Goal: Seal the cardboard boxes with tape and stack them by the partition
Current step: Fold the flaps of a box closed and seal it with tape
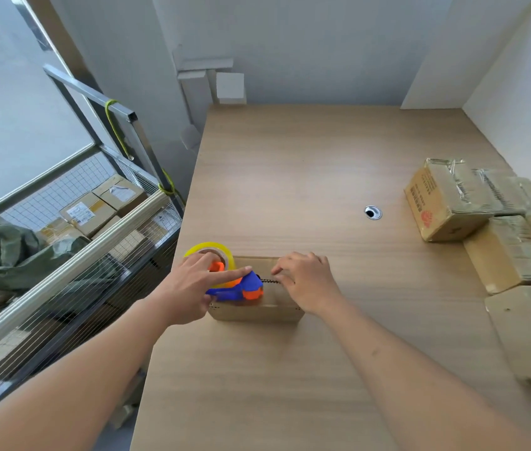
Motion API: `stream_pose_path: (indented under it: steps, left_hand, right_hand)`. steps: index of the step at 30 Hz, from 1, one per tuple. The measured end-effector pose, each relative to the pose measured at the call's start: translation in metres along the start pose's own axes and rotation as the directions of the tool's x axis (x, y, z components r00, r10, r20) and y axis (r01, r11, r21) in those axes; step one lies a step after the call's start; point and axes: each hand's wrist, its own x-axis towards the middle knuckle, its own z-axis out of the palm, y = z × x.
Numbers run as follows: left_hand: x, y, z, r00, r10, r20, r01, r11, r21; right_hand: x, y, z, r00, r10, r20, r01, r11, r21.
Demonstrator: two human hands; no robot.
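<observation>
Head view looks down on a light wood-grain tabletop [290, 174] where a small brown cardboard box [257, 309] sits near the left edge, close to the person. On top of the box rests a blue and orange plastic tape dispenser [238, 289] carrying a yellowish roll of clear packing tape [213, 252] at its far-left end. The left hand [189, 288] is closed around the dispenser's handle, with the index finger stretched out along its top toward the right. The right hand [306, 281] lies palm down on the right part of the box lid, fingers curled and pressing beside the dispenser's serrated blade; it grips nothing, only bears on the cardboard. Well apart, along the right side of the table against the white partition wall [518, 92], stand several taped brown cardboard boxes [501, 255] packed close together, one with red print on its side. A round metal cable grommet [372, 212] is set in the tabletop between the two groups. Left of the table, a wire-mesh cart [72, 265] holds more labelled parcels.
</observation>
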Motion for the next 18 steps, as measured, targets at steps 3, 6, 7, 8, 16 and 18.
stream_pose_path:
  steps: [3,6,7,8,16,18]
  left_hand:
    - [0.001,-0.002,0.0,1.0,0.004,0.023,-0.004,1.0,-0.001]
    - [-0.001,-0.004,0.001,1.0,0.021,0.015,-0.021,1.0,-0.006]
    - [-0.002,-0.004,0.0,1.0,0.028,0.013,-0.028,1.0,-0.01]
    - [-0.002,-0.005,0.0,0.999,0.035,0.014,-0.035,0.999,-0.015]
    - [-0.004,-0.006,-0.005,0.998,0.042,0.053,-0.042,0.999,-0.008]
    - [-0.004,-0.005,-0.006,0.997,0.038,0.063,-0.038,0.999,-0.003]
  right_hand:
    - [0.007,-0.005,-0.008,0.996,-0.012,0.085,-0.025,0.904,0.426]
    - [0.011,-0.007,-0.007,0.967,0.009,0.255,-0.147,0.837,0.528]
    - [0.012,-0.006,-0.004,0.954,0.013,0.299,-0.181,0.821,0.541]
    - [0.013,-0.005,-0.003,0.945,0.014,0.327,-0.206,0.801,0.562]
    - [0.019,-0.005,0.007,0.955,0.014,0.298,-0.187,0.805,0.563]
    - [0.02,-0.007,0.009,0.959,0.041,0.279,-0.197,0.806,0.558]
